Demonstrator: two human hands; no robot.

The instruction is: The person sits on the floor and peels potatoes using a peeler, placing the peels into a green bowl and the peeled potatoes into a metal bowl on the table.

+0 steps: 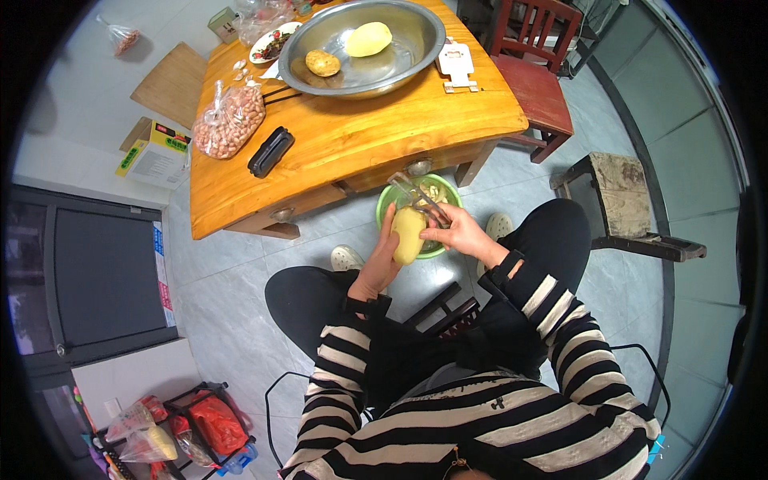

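Note:
A largely peeled potato [408, 236] rests in my left hand [382, 262], its fingers wrapped along the left side. My right hand [461, 233] holds a peeler [414, 191] against the potato's upper right side, with the thumb touching the potato. Below both hands a green basin [382, 207] stands on the floor and contains peelings [436, 192]. On the table a large steel basin [414, 72] holds a peeled potato [368, 39] and a smaller, brownish unpeeled potato [322, 63].
The wooden table [354, 132] carries a bag of peanuts [229, 123], a black case [271, 152], a plate of food [273, 43] and a white stand [457, 65]. A red chair [534, 90] and a worn wooden stool [621, 192] stand to the right.

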